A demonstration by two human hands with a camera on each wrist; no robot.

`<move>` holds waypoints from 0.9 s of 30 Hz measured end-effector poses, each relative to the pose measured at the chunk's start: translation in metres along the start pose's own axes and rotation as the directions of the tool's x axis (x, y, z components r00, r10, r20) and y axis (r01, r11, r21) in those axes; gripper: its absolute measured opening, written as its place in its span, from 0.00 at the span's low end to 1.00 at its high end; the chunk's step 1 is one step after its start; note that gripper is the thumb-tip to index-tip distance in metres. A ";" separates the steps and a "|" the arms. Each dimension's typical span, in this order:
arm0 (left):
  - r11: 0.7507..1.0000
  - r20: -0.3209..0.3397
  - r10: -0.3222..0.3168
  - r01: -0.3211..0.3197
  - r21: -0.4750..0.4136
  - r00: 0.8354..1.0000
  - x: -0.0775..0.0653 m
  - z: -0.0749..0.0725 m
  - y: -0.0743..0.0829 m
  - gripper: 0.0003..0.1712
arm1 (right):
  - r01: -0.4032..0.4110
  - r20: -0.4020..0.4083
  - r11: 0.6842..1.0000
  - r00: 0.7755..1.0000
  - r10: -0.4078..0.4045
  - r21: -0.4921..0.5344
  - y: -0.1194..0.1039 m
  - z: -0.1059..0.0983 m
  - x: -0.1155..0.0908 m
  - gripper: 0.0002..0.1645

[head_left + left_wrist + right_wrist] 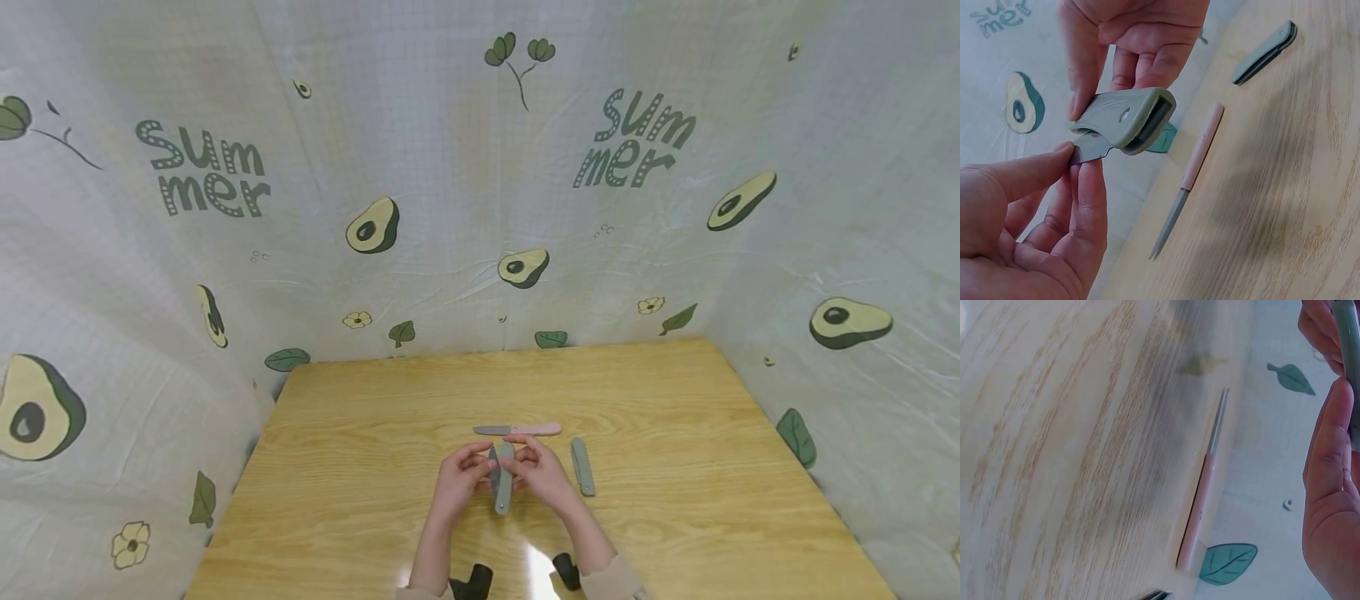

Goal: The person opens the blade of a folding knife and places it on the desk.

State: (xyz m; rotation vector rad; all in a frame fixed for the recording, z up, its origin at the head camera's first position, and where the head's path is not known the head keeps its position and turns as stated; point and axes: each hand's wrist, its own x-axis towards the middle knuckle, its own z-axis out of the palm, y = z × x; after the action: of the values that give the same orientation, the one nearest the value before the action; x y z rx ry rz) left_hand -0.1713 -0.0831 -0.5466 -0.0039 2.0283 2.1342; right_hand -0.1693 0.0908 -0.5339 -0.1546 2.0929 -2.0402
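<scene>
A grey-green folding knife (503,496) is held up between both hands, its blade (1089,149) partly swung out of the handle. My left hand (455,482) pinches that blade between thumb and fingers. On the other side, my right hand (547,479) grips the handle, thumb against its flat face. Just beyond the hands lies a pink-handled folding knife (537,429) with its grey blade extended to the left. A second grey-green folding knife (582,467), folded up, rests right of my right hand. In the right wrist view the held knife is cut off at the edge.
All of this is over a wooden table (360,433). A pale cloth (450,167) printed with avocados and leaves hangs along its back and sides. Black straps (474,582) of the wrist gear show below the forearms, and a bright glare lies on the near tabletop.
</scene>
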 end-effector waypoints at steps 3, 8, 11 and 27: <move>1.000 -0.024 -0.003 0.002 -0.005 1.000 -0.001 0.000 0.001 0.22 | 0.007 -0.019 1.000 1.000 -0.006 0.012 -0.008 0.000 -0.004 0.25; 0.999 -0.078 -0.007 0.004 -0.044 0.997 -0.002 0.000 0.001 0.24 | 0.009 -0.081 1.000 0.997 -0.007 0.020 -0.006 -0.004 -0.005 0.25; 0.997 -0.107 -0.008 0.000 -0.077 0.994 -0.001 0.000 0.001 0.24 | 0.005 -0.117 0.999 0.993 0.000 0.039 0.004 -0.007 -0.001 0.26; 0.984 -0.202 -0.008 -0.029 -0.177 0.979 -0.001 0.000 0.001 0.23 | 0.016 -0.226 0.989 0.974 0.017 0.146 0.007 -0.015 -0.001 0.27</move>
State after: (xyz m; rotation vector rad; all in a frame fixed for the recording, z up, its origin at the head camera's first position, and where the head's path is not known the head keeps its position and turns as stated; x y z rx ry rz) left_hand -0.1705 -0.0835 -0.5454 -0.2469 1.9319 2.4038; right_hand -0.1708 0.1055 -0.5408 0.1084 2.0534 -2.2980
